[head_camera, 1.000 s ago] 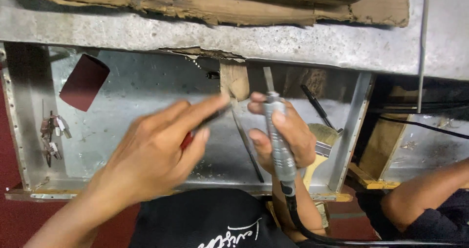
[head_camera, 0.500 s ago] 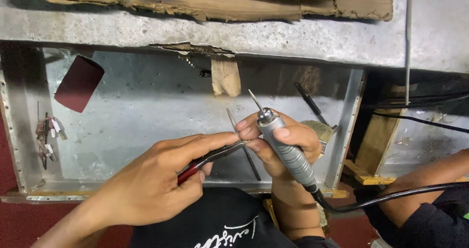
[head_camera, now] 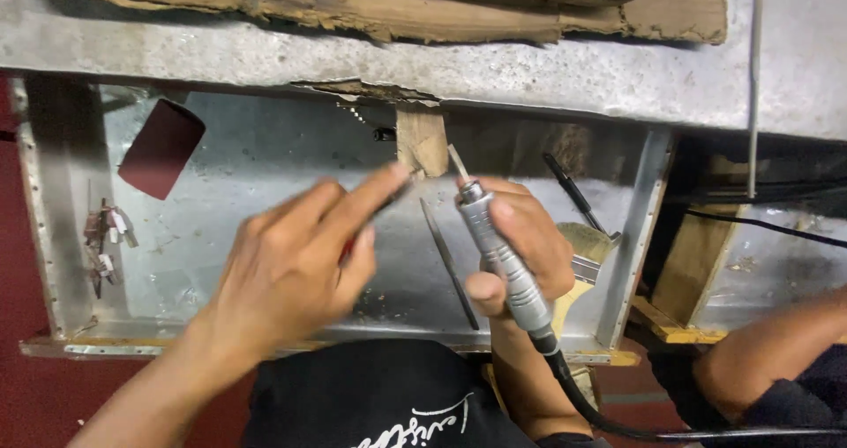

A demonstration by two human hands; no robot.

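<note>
Over the shallow metal tray (head_camera: pixel 221 263), near its front edge, our right hand (head_camera: pixel 520 236) grips a ribbed silver rotary handpiece (head_camera: pixel 498 254); our left hand (head_camera: pixel 291 267) pinches a blurred red-handled tool (head_camera: pixel 353 241), work seemingly midway.

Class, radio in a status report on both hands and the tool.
Right hand gripping corded rotary handpiece, bit up. Left hand pinching thin dark tool beside it. Metal tray beneath.

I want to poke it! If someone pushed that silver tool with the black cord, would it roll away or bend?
The silver tool looks like a round metal barrel, so laid flat it would probably roll. It seems stiff and fairly heavy for its size. Its ridged grip likely keeps it from slipping in the right hand. The black cord curves loosely, so it is probably floppy and might tug the tool back.
</note>
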